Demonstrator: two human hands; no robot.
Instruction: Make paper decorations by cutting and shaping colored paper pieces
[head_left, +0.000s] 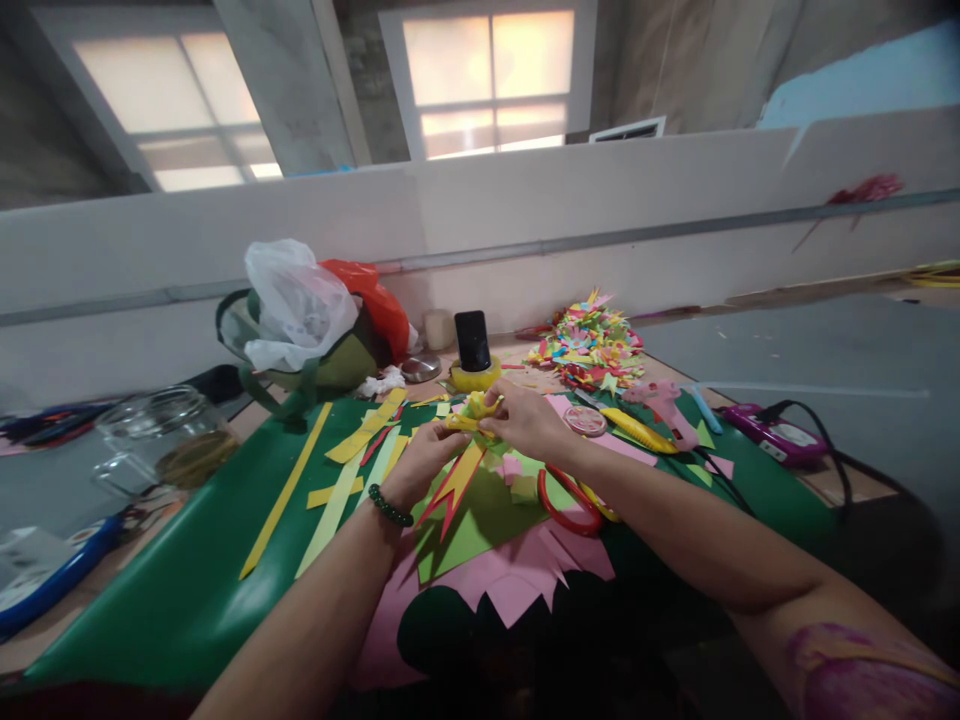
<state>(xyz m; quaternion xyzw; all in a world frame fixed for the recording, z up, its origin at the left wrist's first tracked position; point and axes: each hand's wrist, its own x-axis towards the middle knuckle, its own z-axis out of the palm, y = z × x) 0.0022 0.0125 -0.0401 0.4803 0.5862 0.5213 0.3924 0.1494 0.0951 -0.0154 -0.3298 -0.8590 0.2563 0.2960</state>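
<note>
Both my hands meet over the middle of the green mat [187, 590]. My left hand [420, 462], with a dark bead bracelet on the wrist, pinches a small yellow folded paper piece [474, 412]. My right hand [525, 420] is closed on the same piece from the right. A red and yellow zigzag paper strip [457, 485] hangs down from the piece over a green paper sheet [480, 520]. Pink paper [517, 585] with a jagged cut edge lies underneath.
Yellow paper strips [330, 490] lie at left. Red-handled scissors [570, 500] rest by my right forearm. A phone [472, 340] stands on a yellow tape roll. Behind are a heap of coloured paper pieces [589, 345], a pink glue gun [664, 405], plastic bags [307, 305] and a glass jar [169, 435].
</note>
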